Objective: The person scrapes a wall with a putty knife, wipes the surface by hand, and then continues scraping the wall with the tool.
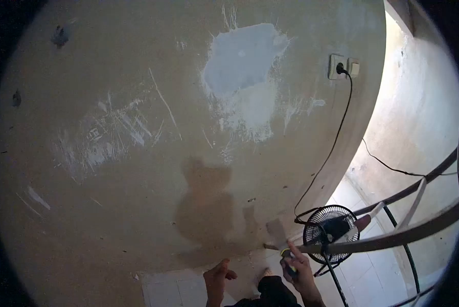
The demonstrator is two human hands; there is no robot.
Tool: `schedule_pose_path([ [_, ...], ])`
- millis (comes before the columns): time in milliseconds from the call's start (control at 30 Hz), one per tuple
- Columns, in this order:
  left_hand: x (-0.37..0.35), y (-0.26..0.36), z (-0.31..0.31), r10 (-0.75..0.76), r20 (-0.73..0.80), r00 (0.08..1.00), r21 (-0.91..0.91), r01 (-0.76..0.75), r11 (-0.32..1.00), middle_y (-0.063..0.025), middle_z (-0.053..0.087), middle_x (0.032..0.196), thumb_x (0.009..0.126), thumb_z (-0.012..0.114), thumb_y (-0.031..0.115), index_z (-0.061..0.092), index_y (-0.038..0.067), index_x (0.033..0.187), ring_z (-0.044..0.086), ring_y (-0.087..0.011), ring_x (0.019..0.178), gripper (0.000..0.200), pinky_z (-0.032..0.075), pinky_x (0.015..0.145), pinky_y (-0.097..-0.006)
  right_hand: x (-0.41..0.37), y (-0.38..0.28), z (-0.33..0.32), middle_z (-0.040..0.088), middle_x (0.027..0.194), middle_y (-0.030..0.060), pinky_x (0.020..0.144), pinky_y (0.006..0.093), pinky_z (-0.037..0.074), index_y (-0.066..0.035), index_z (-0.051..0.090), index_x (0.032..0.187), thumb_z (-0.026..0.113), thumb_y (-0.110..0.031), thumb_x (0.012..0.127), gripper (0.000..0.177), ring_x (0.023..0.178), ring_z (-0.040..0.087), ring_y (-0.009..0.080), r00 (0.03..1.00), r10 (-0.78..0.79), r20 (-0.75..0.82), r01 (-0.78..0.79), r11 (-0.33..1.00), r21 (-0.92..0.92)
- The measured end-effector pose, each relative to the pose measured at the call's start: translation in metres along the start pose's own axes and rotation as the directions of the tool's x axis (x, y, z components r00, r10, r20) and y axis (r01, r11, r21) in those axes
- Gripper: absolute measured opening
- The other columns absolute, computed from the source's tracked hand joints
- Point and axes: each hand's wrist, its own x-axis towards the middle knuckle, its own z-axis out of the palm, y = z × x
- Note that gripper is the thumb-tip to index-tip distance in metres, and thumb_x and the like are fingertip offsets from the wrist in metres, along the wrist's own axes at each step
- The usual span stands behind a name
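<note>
scraper with a broad flat grey blade and a black handle banded in yellow is sitting in the right hand, near the lower edge of the beige, scuffed wall. the right grip is wrapping around the handle, closed on it, while the index finger is stretching toward the base of the blade, probably for steadying and steering the flat edge. the blade is pointing up and away from the body; whether it is touching the wall, the view is not showing.

the left hand is hanging well apart from the tool, holding nothing visible; its grip is loosely bent and not pressing together, perhaps because one hand is sufficing for so slim a tool.

a smooth bluish-white patch is lying near the wall's top edge, a rougher whitish area is adjoining it below, and scratched white marks are spreading toward the left edge. a round black wire-caged fan is standing near the wall's lower right corner, presumably there because its black cord is reaching a white square socket near the right edge. a dark brown curved frame with pale crossbars is crossing in front of the fan.
</note>
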Motion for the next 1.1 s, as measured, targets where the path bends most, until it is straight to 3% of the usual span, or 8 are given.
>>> schedule_pose_path([
  [133, 0.021, 0.017, 0.03, -0.027, 0.085, 0.996, -0.004, 0.028, 1.0, -0.0093, 0.059, 0.062, 0.087, 0.049, 0.03, 0.053, -0.005, 0.108, 0.057, -0.0142, 0.054, 0.041, 0.045, 0.055, -0.0279, 0.023, 0.005, 0.001, 0.049, 0.069, 0.0051, 0.032, 0.0204, 0.032, -0.01, 0.034, 0.13, 0.049, -0.004, 0.079, 0.054, 0.04, 0.04, 0.0088, 0.999, 0.033, 0.006, -0.032, 0.989, -0.142],
  [367, 0.066, 0.033, 0.081, -0.009, 0.156, 0.988, 0.019, 0.006, 1.0, -0.0093, 0.061, 0.065, 0.088, 0.048, 0.028, 0.054, -0.006, 0.106, 0.056, -0.0134, 0.058, 0.039, 0.044, 0.058, -0.0275, 0.072, -0.031, 0.015, 0.05, 0.072, 0.0049, 0.036, 0.0193, 0.032, -0.01, 0.033, 0.131, 0.05, -0.004, 0.08, 0.054, 0.044, 0.041, 0.0086, 0.989, 0.117, 0.085, -0.104, 0.984, -0.142],
  [433, 0.08, 0.033, 0.095, -0.016, 0.225, 0.974, 0.133, -0.014, 0.991, -0.0067, 0.062, 0.067, 0.088, 0.048, 0.025, 0.061, 0.0, 0.101, 0.056, -0.0104, 0.063, 0.031, 0.044, 0.059, -0.0234, 0.092, -0.032, 0.006, 0.05, 0.072, 0.0041, 0.037, 0.0192, 0.031, -0.009, 0.033, 0.131, 0.051, -0.004, 0.079, 0.055, 0.045, 0.041, 0.0076, 0.993, 0.022, 0.116, 0.008, 0.968, -0.252],
  [567, 0.1, 0.043, 0.125, -0.043, 0.232, 0.972, 0.254, -0.018, 0.967, -0.0055, 0.062, 0.067, 0.087, 0.05, 0.023, 0.062, 0.001, 0.099, 0.055, -0.0094, 0.063, 0.028, 0.044, 0.06, -0.0233, 0.114, -0.059, -0.001, 0.055, 0.085, 0.0029, 0.046, 0.0202, 0.037, -0.01, 0.035, 0.131, 0.053, -0.002, 0.079, 0.056, 0.057, 0.047, 0.008, 0.992, 0.08, 0.098, -0.062, 0.982, -0.176],
  [733, 0.122, 0.043, 0.141, 0.121, 0.329, 0.937, 0.06, -0.148, 0.987, -0.0073, 0.062, 0.074, 0.089, 0.046, 0.02, 0.05, 0.004, 0.117, 0.056, -0.0112, 0.064, 0.033, 0.045, 0.065, -0.0248, 0.131, -0.077, 0.005, 0.053, 0.075, 0.0045, 0.038, 0.0191, 0.032, -0.006, 0.031, 0.131, 0.055, -0.003, 0.077, 0.059, 0.048, 0.043, 0.0073, 0.995, 0.002, 0.096, 0.011, 0.991, -0.135],
  [867, 0.136, 0.059, 0.159, 0.06, 0.338, 0.939, -0.038, -0.05, 0.998, -0.0107, 0.061, 0.084, 0.084, 0.049, 0.033, 0.041, 0.003, 0.124, 0.057, -0.0152, 0.067, 0.051, 0.046, 0.064, -0.0289, 0.145, -0.081, 0.002, 0.053, 0.073, 0.0048, 0.036, 0.0194, 0.032, -0.004, 0.031, 0.131, 0.054, -0.003, 0.079, 0.057, 0.047, 0.044, 0.0074, 0.989, -0.13, 0.075, 0.144, 0.959, -0.244],
  [933, 0.146, 0.059, 0.159, 0.095, 0.42, 0.903, -0.041, -0.086, 0.995, -0.0108, 0.056, 0.104, 0.085, 0.047, 0.026, 0.033, 0.006, 0.13, 0.055, -0.0153, 0.083, 0.051, 0.043, 0.073, -0.0274, 0.147, -0.089, 0.002, 0.053, 0.072, 0.0049, 0.036, 0.0192, 0.031, -0.004, 0.03, 0.131, 0.054, -0.003, 0.079, 0.057, 0.046, 0.043, 0.0073, 0.992, -0.116, 0.047, 0.123, 0.971, -0.206],
  [1100, 0.17, 0.081, 0.171, 0.177, 0.535, 0.826, -0.096, -0.149, 0.984, -0.012, 0.051, 0.112, 0.084, 0.047, 0.028, 0.031, 0.005, 0.13, 0.048, -0.0175, 0.098, 0.053, 0.038, 0.084, -0.0318, 0.151, -0.102, 0.021, 0.053, 0.073, 0.0018, 0.035, 0.0197, 0.03, -0.006, 0.031, 0.131, 0.055, -0.008, 0.082, 0.055, 0.042, 0.039, 0.0054, 0.981, -0.193, 0.009, 0.191, 0.959, -0.207],
])
